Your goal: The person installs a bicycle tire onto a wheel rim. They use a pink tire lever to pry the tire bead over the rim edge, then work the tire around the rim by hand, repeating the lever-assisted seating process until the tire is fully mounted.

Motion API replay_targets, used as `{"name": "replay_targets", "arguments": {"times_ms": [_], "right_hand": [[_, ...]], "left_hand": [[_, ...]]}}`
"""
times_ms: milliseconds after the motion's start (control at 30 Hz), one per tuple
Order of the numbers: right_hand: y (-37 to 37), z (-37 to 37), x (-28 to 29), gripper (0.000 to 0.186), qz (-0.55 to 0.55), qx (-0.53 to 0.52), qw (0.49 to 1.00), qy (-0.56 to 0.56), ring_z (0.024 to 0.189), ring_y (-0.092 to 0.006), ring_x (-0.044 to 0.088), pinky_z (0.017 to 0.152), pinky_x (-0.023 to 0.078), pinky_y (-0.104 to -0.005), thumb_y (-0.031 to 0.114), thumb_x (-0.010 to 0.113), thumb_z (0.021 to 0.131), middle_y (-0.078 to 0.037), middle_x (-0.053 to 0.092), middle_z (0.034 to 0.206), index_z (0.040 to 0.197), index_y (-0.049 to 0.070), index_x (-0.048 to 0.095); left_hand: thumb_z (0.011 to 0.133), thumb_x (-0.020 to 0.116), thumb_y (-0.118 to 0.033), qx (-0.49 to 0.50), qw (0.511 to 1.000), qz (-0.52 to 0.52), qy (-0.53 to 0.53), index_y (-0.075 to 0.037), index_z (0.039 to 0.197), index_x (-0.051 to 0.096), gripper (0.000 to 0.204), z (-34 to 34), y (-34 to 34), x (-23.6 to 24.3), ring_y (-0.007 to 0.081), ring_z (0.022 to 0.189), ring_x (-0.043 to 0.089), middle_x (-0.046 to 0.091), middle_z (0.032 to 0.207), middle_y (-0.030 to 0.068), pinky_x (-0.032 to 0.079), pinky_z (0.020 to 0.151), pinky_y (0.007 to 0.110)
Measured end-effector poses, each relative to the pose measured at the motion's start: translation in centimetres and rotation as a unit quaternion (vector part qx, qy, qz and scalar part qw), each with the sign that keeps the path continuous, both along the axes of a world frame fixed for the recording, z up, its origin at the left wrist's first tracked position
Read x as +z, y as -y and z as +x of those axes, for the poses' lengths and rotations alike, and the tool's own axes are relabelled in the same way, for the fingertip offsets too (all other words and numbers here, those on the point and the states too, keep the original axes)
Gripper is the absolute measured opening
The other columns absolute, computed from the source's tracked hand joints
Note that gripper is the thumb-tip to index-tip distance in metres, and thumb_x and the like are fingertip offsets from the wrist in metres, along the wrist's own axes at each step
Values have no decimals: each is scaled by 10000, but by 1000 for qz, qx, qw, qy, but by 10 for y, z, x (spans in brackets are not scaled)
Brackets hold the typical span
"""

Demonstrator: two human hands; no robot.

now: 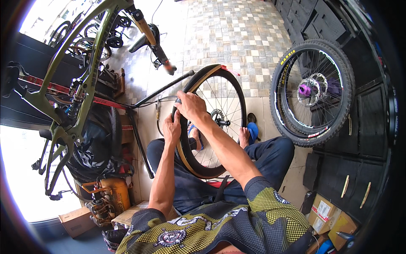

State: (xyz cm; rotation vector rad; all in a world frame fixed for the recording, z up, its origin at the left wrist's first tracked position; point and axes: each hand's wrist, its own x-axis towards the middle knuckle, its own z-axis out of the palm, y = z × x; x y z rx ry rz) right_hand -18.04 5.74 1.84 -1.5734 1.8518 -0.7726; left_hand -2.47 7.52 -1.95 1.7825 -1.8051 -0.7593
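Black tyre [241,106], gripped by your left hand [171,128] and right hand [192,106]; you're seemingly working its edge, so the next move likely needs even thumb pressure

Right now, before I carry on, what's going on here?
A person's bare left hand and right hand grip the tan-sided tyre of a black spoked bicycle wheel, close together on its left side. The wheel sits between bent, dark-trousered legs. An olive-green bicycle frame is at the left, and two wheels with black knobbly tyres stand at the right by black cabinets.
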Motion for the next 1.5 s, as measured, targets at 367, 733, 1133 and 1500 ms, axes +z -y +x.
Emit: {"name": "replay_targets", "arguments": {"times_ms": [367,733,1133,1500], "right_hand": [[24,-2,-10,347,27,15,999,32,1005,-409,770,887,608,-502,295,788,963,-222,784,993,1181,49,678],[66,-13,77,264,5,62,991,-117,920,-327,792,802,635,-447,290,677,1036,-192,793,940,1064,31,723],[-51,-177,-50,298,-211,-313,757,534,952,-163,737,868,589,-293,87,707,1048,-82,746,999,1315,50,582],[-51,-117,-153,259,-112,-277,527,796,991,-224,740,728,591,-312,60,811,965,-44,743,1010,894,163,584]], "left_hand": [[1080,588,-377,-79,995,-33,59,53,1041,667,439,2,44,-14,523,957,666,695,972,340,507,841,552],[1106,573,-368,-41,999,-26,-2,14,1016,643,398,-2,30,-17,491,838,636,672,872,283,497,778,514],[1111,566,-473,-4,996,-51,69,-2,1147,659,481,23,33,-35,529,1005,652,710,1032,307,498,864,552],[1107,577,-470,-61,996,-19,55,6,1065,602,479,10,62,-35,485,882,622,649,930,270,501,808,501]]}}
